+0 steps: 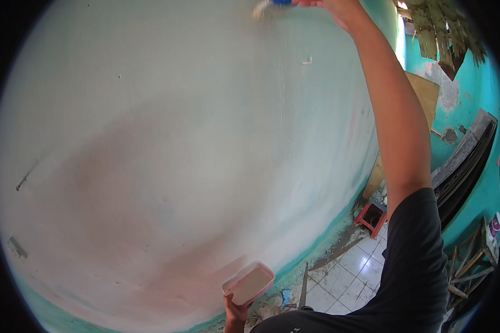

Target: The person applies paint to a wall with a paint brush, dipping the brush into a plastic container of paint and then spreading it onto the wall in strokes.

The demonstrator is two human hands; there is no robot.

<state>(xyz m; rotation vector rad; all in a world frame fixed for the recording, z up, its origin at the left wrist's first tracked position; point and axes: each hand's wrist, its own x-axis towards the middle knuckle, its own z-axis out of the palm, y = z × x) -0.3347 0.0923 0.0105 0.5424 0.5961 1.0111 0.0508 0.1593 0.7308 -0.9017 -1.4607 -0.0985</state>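
Note:
My right arm reaches up to the top edge of the view, where my right hand (332, 6) is closed on a paintbrush (261, 9). Its bristles are pale and a blue part shows by the fingers; the bristles are at the wall, though I cannot tell how firmly they touch. Low in the middle, my left hand (236, 311) grips a shallow rectangular plastic tub (271, 279) by its near corner. Whitish paint (250, 286) lies inside it. The wall (194, 155) carries a pale, uneven coat over turquoise, with wet drips running down below the brush.
A nail (21, 184) and a small bracket (18, 247) stick out of the wall at left. To the right stand a red stool (371, 218), leaning dark panels (469, 158) and a wooden trestle (472, 261) with a cup (495, 223). Debris lines the tiled floor (347, 272).

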